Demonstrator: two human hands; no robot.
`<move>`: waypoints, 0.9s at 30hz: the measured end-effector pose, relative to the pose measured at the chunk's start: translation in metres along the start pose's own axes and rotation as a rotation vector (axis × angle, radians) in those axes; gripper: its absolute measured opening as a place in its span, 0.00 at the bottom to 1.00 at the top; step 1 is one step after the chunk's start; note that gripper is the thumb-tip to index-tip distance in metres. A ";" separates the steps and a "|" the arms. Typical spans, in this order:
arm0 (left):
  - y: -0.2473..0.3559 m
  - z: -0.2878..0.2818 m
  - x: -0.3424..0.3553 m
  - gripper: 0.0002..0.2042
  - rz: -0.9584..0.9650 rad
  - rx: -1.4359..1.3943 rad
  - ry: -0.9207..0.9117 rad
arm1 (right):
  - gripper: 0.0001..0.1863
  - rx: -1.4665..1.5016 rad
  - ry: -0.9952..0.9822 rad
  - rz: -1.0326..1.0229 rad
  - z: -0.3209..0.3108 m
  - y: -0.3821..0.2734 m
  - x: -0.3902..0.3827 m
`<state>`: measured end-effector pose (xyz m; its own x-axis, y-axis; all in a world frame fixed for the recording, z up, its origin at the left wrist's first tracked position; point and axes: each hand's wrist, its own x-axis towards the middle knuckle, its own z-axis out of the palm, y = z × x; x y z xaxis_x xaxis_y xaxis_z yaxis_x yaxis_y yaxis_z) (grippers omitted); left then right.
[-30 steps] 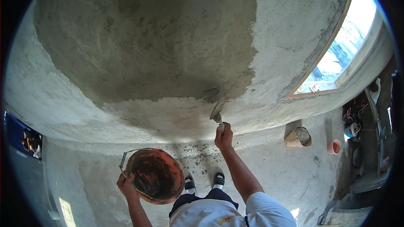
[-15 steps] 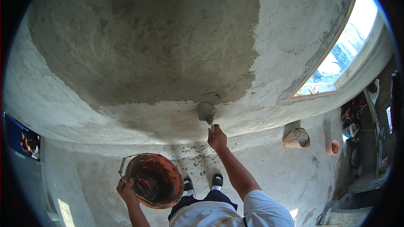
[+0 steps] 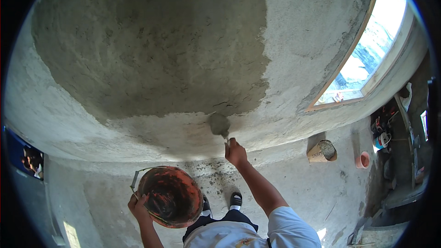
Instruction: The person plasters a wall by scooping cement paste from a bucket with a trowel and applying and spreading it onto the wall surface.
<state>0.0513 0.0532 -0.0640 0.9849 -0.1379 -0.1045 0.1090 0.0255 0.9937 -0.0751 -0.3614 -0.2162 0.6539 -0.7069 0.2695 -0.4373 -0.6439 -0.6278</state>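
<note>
- Two hands are holding things: the right hand (image 3: 235, 151) is gripping a trowel (image 3: 219, 124), its fingers closing around the handle.
- The left hand (image 3: 139, 206) is gripping a reddish, dark-stained bucket (image 3: 170, 197) at its left side, the thumb lying over the rim and the fingers curling beneath, partly out of sight.
- The trowel's grey blade is pointing up at the wall (image 3: 303, 41), just beside the lower edge of the dark patch (image 3: 151, 50); whether it is touching, I cannot tell.
- That dark patch is covering much of the wall, showing small cracks and ending in a ragged edge; paler, rougher wall is surrounding its sides and bottom.
- A wood-framed window (image 3: 363, 59) is letting in bright light on the right.
- The grey floor (image 3: 285, 174) is running along the wall's foot, with dark specks (image 3: 211, 167) lying near the person's sandals (image 3: 236, 199).
- An open paper bag (image 3: 317, 151) is holding grey material near the wall, and a pink pail (image 3: 362, 160) is sitting to its right.
- Boards (image 3: 406, 119) and a white-and-blue pail (image 3: 382, 141) are crowding the far right.
</note>
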 end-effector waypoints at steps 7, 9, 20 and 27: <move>-0.004 -0.002 -0.006 0.15 -0.011 -0.012 -0.004 | 0.14 0.129 0.214 0.014 -0.040 -0.024 0.020; -0.005 0.006 -0.008 0.15 -0.016 -0.010 -0.004 | 0.16 0.087 0.214 0.042 -0.036 -0.026 0.031; -0.007 0.004 -0.019 0.15 -0.027 -0.011 0.006 | 0.14 0.109 0.179 -0.070 -0.031 -0.015 0.008; -0.009 0.011 -0.026 0.15 -0.038 -0.058 0.009 | 0.19 -0.020 0.024 0.056 -0.009 -0.009 0.018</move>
<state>0.0237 0.0460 -0.0695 0.9809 -0.1314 -0.1431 0.1541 0.0776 0.9850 -0.0650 -0.3703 -0.1990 0.6130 -0.7487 0.2524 -0.4853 -0.6088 -0.6276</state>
